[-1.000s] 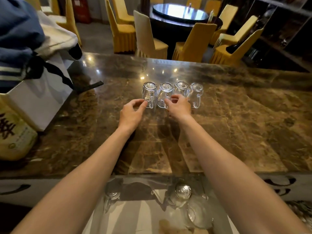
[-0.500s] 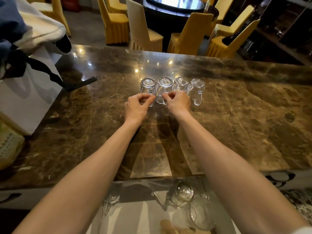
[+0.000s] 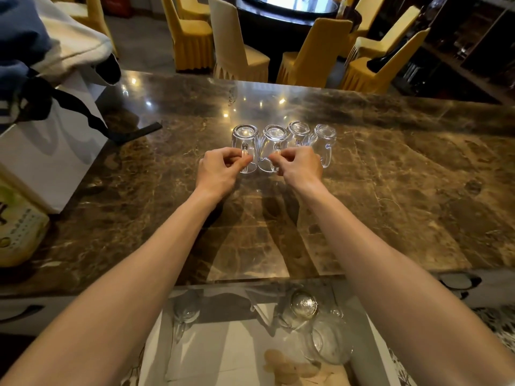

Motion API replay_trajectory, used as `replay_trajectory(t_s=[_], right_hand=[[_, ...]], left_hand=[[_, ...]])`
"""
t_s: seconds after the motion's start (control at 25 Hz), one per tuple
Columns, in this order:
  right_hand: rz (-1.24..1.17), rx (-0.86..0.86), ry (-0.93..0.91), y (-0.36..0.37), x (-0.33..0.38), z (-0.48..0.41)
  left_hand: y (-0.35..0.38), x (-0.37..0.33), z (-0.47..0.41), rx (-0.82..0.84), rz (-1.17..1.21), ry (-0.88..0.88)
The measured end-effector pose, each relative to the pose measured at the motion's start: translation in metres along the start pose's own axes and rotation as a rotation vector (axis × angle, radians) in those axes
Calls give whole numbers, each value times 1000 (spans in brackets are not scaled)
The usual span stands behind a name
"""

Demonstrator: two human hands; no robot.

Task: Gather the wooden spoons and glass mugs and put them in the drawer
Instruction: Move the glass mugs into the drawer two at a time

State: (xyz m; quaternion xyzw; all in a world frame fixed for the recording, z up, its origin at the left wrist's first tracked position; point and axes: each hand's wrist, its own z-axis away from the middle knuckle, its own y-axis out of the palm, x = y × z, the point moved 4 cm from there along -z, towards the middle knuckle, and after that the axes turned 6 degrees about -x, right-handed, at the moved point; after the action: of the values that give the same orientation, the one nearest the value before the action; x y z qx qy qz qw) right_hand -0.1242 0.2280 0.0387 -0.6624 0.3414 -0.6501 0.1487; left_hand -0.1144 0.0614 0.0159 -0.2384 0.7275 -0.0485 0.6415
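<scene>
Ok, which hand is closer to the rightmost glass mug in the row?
Right. The right hand lies just beside the rightmost mug, pinching the handle of the second mug from the left. The left hand pinches the handle of the leftmost mug, at the row's far end.

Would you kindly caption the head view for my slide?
Left hand and right hand pinch handles of glass mugs on marble counter.
</scene>
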Motion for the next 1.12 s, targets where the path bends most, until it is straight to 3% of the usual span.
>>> replay_trajectory(t_s=[0.6,0.8,1.0,1.12], right_hand=[[-194,92,-243,-85,27,112],[-186,163,-285,-102,7,169],[-82,205,-357,-99,-25,213],[-59,276,-339,-84,-48,236]], left_hand=[[-96,-66,121,149,106,192],[-125,-44,174,223,170,113],[-127,-8,209,259,-21,68],[-116,6,227,243,-14,11]])
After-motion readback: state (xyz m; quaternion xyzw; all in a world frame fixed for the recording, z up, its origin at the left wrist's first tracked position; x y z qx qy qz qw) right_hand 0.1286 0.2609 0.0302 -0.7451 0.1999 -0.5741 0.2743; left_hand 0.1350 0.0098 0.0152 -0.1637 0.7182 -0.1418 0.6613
